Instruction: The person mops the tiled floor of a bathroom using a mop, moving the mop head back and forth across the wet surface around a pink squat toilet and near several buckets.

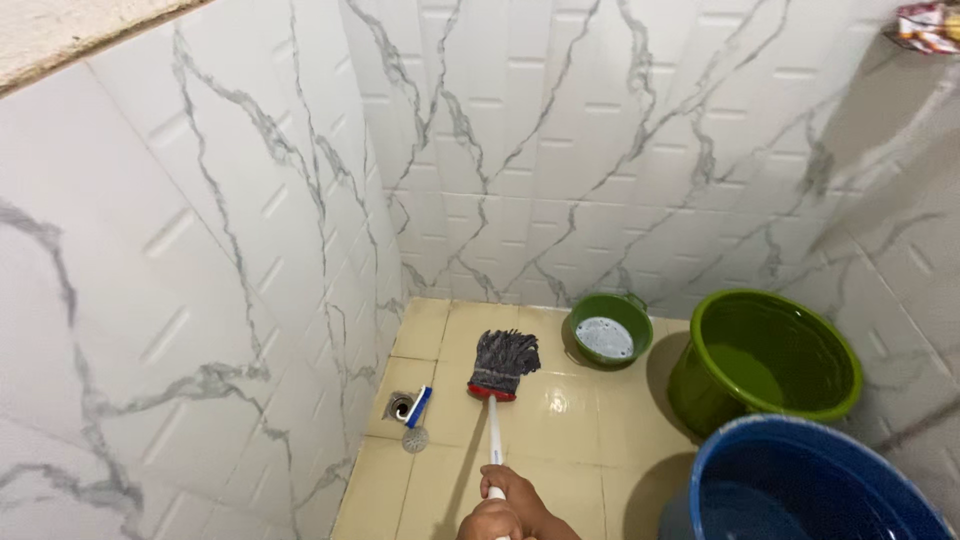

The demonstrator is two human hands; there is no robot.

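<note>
A mop lies with its grey string head (505,358) on the beige floor tiles, near the back wall. A red collar (492,393) joins the head to a white handle (493,432) that runs straight back toward me. My right hand (522,492) is closed around the lower end of the handle at the bottom edge of the view. My left hand (488,523) sits just below it, also wrapped on the handle and partly cut off by the frame.
A floor drain (400,406) sits at the left wall, with a blue-handled tool (419,404) and a round strainer (414,438) beside it. At the back stands a small green pail (610,328). A large green bucket (765,365) and a blue bucket (800,485) crowd the right. Marble-pattern tiled walls enclose three sides.
</note>
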